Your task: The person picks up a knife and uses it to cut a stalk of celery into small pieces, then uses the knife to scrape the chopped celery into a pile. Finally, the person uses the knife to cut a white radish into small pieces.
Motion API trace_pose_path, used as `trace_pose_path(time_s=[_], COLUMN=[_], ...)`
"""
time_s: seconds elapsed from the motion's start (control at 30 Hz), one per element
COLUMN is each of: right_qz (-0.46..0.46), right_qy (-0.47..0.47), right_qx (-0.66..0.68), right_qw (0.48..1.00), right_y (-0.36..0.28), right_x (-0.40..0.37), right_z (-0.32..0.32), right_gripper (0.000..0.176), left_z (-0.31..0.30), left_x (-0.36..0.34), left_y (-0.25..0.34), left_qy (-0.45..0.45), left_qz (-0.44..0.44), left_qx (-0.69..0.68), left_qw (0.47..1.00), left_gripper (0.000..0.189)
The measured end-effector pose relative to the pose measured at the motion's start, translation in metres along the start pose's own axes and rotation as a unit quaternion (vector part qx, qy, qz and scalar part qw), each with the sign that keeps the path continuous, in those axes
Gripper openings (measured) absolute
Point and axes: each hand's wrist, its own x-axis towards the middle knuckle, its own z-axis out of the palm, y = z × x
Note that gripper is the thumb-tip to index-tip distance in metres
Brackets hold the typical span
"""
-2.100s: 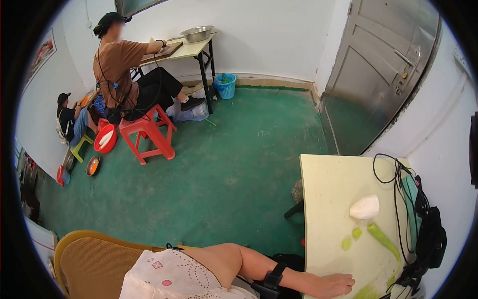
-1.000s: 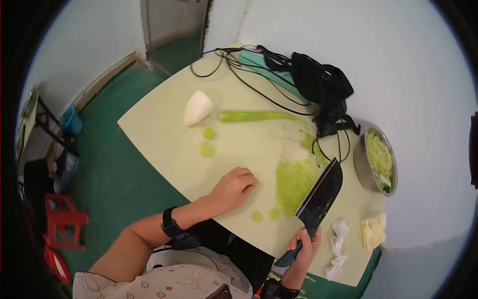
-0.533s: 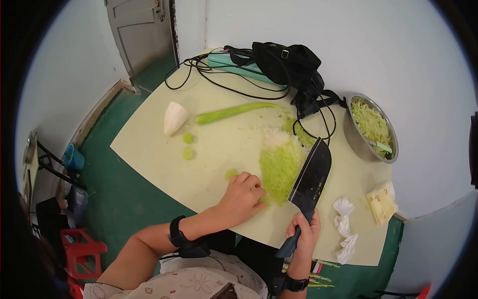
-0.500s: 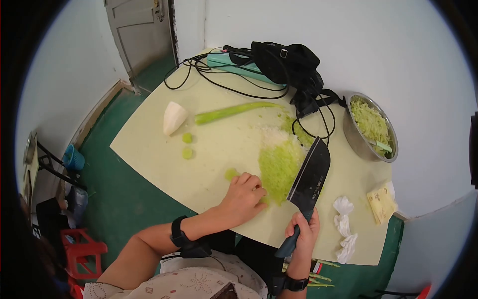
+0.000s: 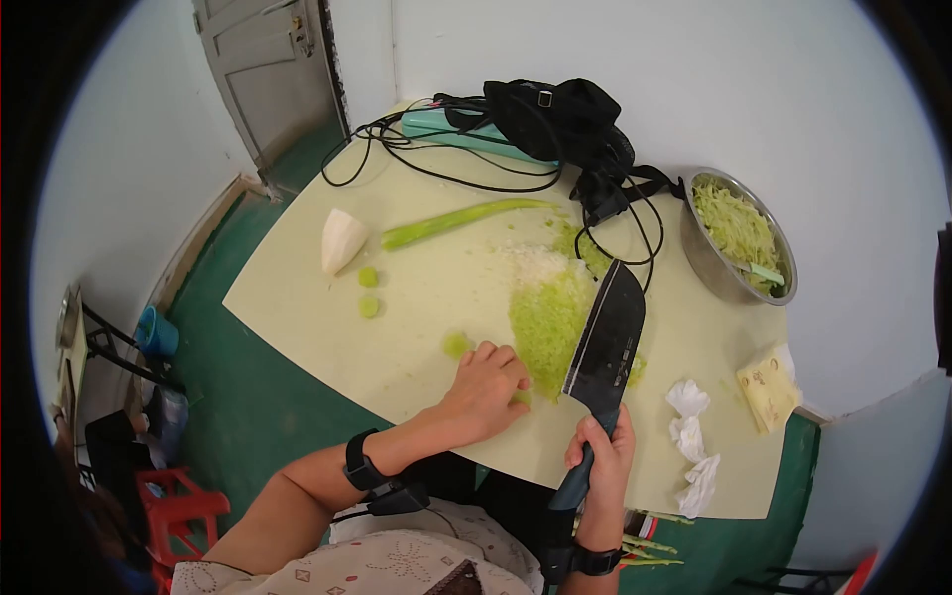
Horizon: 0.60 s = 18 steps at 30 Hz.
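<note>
Finely minced pale-green pile (image 5: 548,322), whiter far end, dark cleaver (image 5: 605,342) alongside

Left hand (image 5: 484,390) lies curled (right hand (image 5: 601,458) clenched).

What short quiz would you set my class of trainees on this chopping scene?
1. True or false: the right hand grips the cleaver by its handle.
2. What fills the metal bowl? A. water B. shredded green vegetable C. eggs
3. Fill the gap: the left hand rests with curled fingers at the near edge of the chopped greens, on the person's ____ side of the cleaver.
Key: 1 true; 2 B; 3 left.
</note>
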Motion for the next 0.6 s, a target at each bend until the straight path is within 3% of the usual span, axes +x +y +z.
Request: trace_pose_path(time_s=[0.2,0.3,0.33,0.43,0.6], right_qz=[0.000,0.003,0.004,0.008,0.005], right_qy=[-0.003,-0.009,-0.008,-0.010,-0.022], right_qx=[-0.013,-0.012,-0.011,-0.010,-0.021], right_qw=[1.000,1.000,1.000,1.000,1.000], right_y=[0.001,0.001,0.002,0.001,0.003], right_x=[0.001,0.002,0.003,0.003,0.003], right_z=[-0.001,-0.003,-0.003,-0.003,-0.005], right_gripper=[0.021,0.021,0.021,0.021,0.023], left_z=[-0.017,-0.037,-0.042,-0.030,-0.011], left_x=[0.002,-0.004,-0.010,-0.026,-0.035], left_y=[-0.017,-0.017,-0.016,-0.013,-0.017], left_qy=[0.098,0.122,0.071,0.030,0.073], left_qz=[0.062,-0.064,-0.107,-0.141,-0.056], left_qx=[-0.072,-0.180,-0.214,-0.284,-0.159], left_qw=[0.991,0.974,0.968,0.948,0.983], left_gripper=[0.010,0.004,0.003,0.005,0.010])
